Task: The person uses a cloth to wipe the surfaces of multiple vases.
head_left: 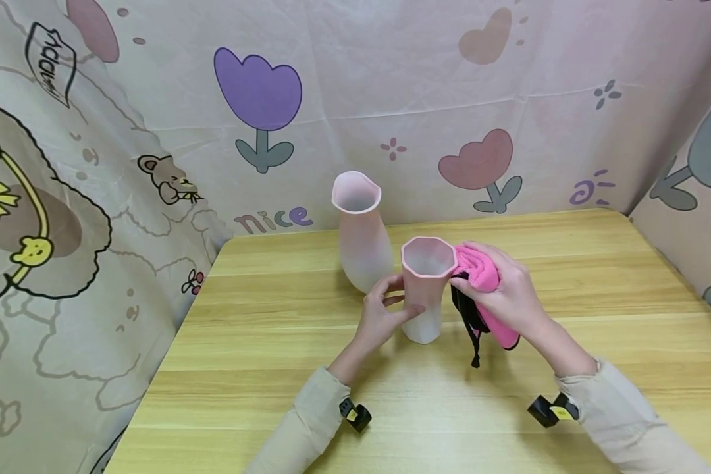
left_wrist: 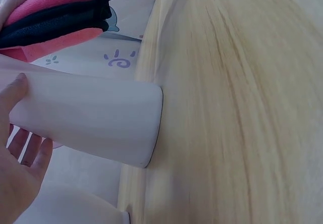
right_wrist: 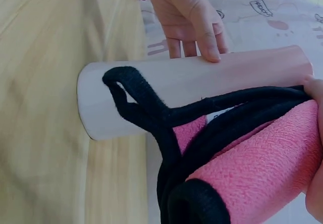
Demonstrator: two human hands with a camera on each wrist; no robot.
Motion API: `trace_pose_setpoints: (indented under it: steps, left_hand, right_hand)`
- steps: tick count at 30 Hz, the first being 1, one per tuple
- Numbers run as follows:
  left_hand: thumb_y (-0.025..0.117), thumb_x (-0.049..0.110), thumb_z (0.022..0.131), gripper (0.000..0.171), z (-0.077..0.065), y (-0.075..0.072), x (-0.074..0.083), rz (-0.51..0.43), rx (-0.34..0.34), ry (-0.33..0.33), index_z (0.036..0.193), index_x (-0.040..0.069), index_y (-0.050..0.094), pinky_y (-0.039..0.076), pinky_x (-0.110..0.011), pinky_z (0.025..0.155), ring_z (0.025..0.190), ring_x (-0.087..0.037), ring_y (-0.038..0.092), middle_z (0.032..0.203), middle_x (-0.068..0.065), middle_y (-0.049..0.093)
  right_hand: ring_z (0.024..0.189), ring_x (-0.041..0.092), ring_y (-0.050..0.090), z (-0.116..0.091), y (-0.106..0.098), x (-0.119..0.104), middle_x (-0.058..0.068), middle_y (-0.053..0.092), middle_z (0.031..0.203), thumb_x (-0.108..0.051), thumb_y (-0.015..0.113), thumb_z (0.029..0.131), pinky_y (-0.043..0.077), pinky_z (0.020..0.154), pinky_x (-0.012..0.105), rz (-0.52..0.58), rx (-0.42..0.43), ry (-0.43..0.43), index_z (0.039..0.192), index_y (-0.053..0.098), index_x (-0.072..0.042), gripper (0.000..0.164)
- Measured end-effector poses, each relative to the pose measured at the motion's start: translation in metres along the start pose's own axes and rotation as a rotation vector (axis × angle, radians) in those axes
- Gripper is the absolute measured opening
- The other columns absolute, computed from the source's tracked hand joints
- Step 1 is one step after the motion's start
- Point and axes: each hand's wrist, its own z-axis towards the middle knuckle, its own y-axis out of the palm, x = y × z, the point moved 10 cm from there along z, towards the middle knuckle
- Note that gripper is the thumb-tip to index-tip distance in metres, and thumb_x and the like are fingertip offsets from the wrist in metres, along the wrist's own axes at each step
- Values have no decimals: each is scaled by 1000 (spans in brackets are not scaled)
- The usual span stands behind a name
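Observation:
A pink-to-white vase [head_left: 428, 293] with a faceted rim stands upright on the wooden table. My left hand [head_left: 380, 316] holds its side, thumb on the near face and fingers around the left. My right hand [head_left: 514, 293] grips a folded pink towel [head_left: 478, 266] with black edging, bringing it against the right side of the vase's rim. From the towel [right_wrist: 267, 163] hangs a black loop, which overlaps the vase [right_wrist: 242, 72] in the right wrist view. The left wrist view shows the white lower part of the vase [left_wrist: 101, 115] and its base at the tabletop.
Behind and to the left stands a taller pink-and-white vase [head_left: 364, 247] with a wavy rim, close to my left fingertips. The wooden table [head_left: 261, 342] runs back to a printed cloth [head_left: 343, 99], which hangs behind and along both sides.

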Motion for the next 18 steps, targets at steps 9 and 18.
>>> trace_pose_setpoints:
  steps: [9, 18]
  left_hand:
    - [73, 1, 73, 49, -2, 1, 5, 20, -6, 23, 116, -4, 51, 50, -33, 87, 105, -29, 54, 114, -17, 55]
    - [79, 22, 69, 70, -6, 10, -12, 159, 32, 10, 127, 9, 43, 46, -30, 90, 109, -19, 49, 120, -4, 49]
  right_hand:
    - [97, 12, 57, -3, -3, 4, 11, 63, 108, 1, 81, 61, 40, 85, 6, -5, 31, 33, 117, 58, -2, 61]
    - [98, -9, 49, -8, -7, 11, 12, 63, 108, 2, 80, 61, 39, 84, 5, -7, 54, 61, 117, 58, -3, 60]
